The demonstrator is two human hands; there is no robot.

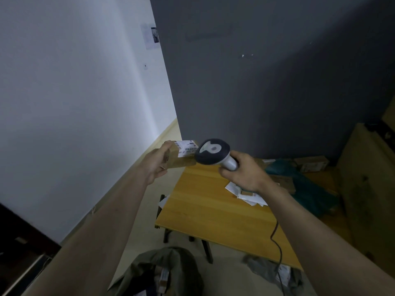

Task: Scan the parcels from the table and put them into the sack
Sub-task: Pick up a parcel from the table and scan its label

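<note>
Two hands share this step: the left hand [157,162] has its grip closed round a small brown cardboard box [181,155], held up just off the table's [209,208] far corner, while the right hand [243,174] is wrapped round the scanner [213,151] handle. Best keep the scanner's rounded dark head squared to the white printed label [185,148], just beyond the left grip. Below, the limp olive sack [171,272] gapes open.
</note>
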